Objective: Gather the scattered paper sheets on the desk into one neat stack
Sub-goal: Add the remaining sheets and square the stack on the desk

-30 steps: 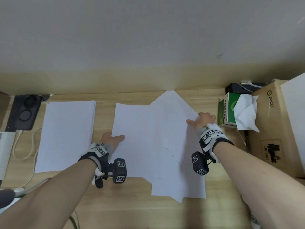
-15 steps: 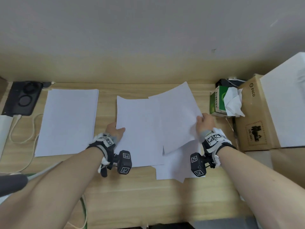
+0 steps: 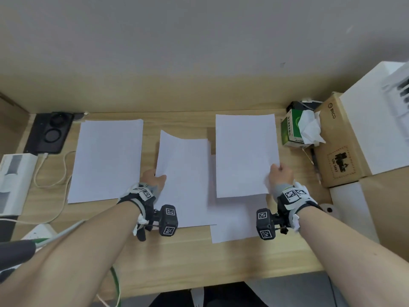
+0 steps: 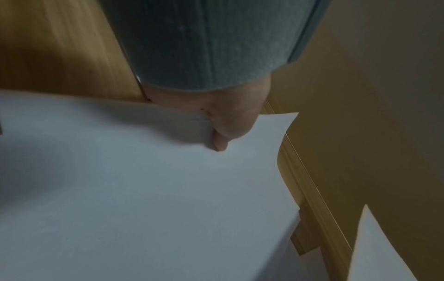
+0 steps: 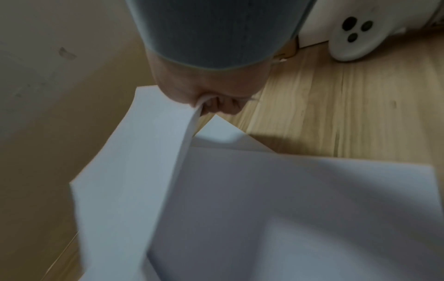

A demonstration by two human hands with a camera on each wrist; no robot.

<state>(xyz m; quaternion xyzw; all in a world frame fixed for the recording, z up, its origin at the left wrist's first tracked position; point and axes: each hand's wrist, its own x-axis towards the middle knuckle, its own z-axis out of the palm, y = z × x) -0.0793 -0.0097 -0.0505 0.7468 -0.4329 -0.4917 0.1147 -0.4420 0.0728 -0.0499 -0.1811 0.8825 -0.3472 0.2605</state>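
**Two sheets lifted, one in each hand**

The right hand (image 3: 280, 176) pinches the right edge of a white sheet (image 3: 245, 156) near its lower corner. In the right wrist view the paper's edge runs into the closed fingers (image 5: 216, 106), with the thumb on one face and the fingers on the other. That sheet is raised off the desk (image 3: 199, 258) and hangs square to the desk's edge, just left of a green tissue box (image 3: 290, 129). Under it lies another sheet (image 3: 232, 220) flat on the wood, its lower part showing below the lifted one.

The left hand (image 3: 153, 179) holds the left edge of the middle sheets (image 3: 183, 180). The left wrist view shows the thumb (image 4: 228, 129) pressed on top of the paper and the edge bent up around it; the other fingers are hidden under the paper. The far left corner of the top sheet curls upward. A second sheet's edge shows just behind its right side.

Well to the left, apart from both hands, a sheet or thin stack (image 3: 106, 160) lies flat on the desk, beside a black charger (image 3: 49, 132) and a white cable (image 3: 53, 173). A cardboard box (image 3: 338, 142) stands to the right of the tissue box.
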